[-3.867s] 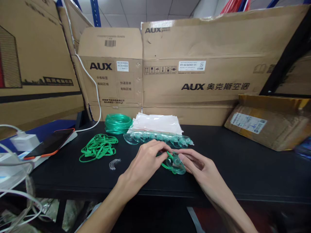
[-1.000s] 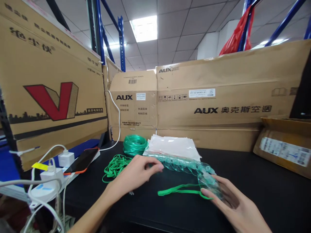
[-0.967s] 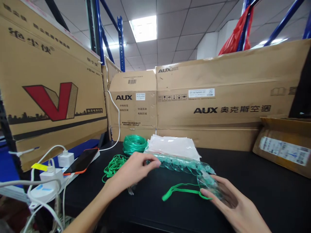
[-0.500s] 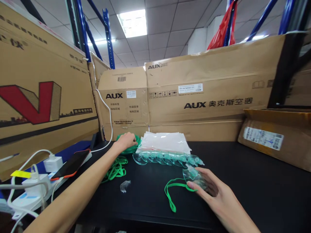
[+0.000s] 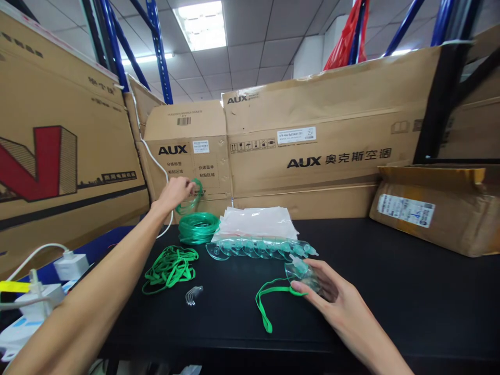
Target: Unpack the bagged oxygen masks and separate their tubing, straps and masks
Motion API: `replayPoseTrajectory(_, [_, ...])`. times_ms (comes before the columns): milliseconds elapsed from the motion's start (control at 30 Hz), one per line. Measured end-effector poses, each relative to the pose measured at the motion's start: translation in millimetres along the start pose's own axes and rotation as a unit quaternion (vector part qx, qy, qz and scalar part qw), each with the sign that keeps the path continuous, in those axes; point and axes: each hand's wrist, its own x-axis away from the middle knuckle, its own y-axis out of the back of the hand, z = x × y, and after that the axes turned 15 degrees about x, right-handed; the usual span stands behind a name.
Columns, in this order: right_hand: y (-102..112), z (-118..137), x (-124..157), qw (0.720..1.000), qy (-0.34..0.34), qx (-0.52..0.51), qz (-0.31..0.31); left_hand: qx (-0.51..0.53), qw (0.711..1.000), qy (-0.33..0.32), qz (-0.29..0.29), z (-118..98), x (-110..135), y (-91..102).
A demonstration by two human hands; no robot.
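Observation:
My left hand [image 5: 177,192] is closed on a loop of green tubing [image 5: 195,200], held up above a coil of the same clear green tubing [image 5: 198,227]. In my right hand [image 5: 328,291] is a clear green oxygen mask [image 5: 307,276], gripped low over the table; its green elastic strap [image 5: 263,304] hangs down to the left. Behind it, a row of overlapping masks [image 5: 253,248] lies at the front of a stack of white plastic bags [image 5: 258,221]. A heap of green elastic straps [image 5: 172,268] and several small metal strips [image 5: 193,295] rest on the left.
Cardboard panels [image 5: 312,192] wall in the black table [image 5: 351,323] at the back and left. An opened carton [image 5: 433,208] stands at the right. White chargers [image 5: 72,266] and cables crowd the left edge, partly behind my left arm.
My left hand has risen from the coil, lifting a loop of green tubing off it. My right hand still holds the mask. The whole view has shifted slightly.

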Motion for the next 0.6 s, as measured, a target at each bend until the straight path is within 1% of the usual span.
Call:
replayPoseTrajectory(67, [0, -1, 0, 1.000, -0.002, -0.006, 0.003, 0.018, 0.998, -0.032, -0.052, -11, 3, 16.9])
replayPoseTrajectory(133, [1, 0, -1, 1.000, -0.005, -0.012, 0.007, 0.042, 0.993, -0.072, -0.084, -27, 11, 30.2])
replayPoseTrajectory(200, [2, 1, -2, 0.999, -0.012, -0.030, 0.008, 0.066, 0.987, -0.109, -0.094, -47, 23, 37.8])
replayPoseTrajectory(300, [6, 4, -2, 0.995, -0.035, -0.091, -0.008, 0.124, 0.974, -0.172, -0.086, -76, 49, 37.1])
replayPoseTrajectory(400, [15, 4, 1, 0.982, -0.051, -0.182, -0.023, 0.187, 0.952, -0.236, -0.043, -98, 83, 22.5])
replayPoseTrajectory(467, [23, 1, 3, 0.969, -0.054, -0.239, -0.036, 0.200, 0.942, -0.270, 0.007, -107, 112, 5.7])
replayPoseTrajectory(533, [32, -3, 5, 0.957, -0.063, -0.274, -0.067, 0.202, 0.926, -0.316, 0.039, -111, 145, -15.3])
replayPoseTrajectory(600, [41, -6, 6, 0.950, -0.071, -0.287, -0.101, 0.165, 0.908, -0.379, 0.067, -107, 178, -37.2])
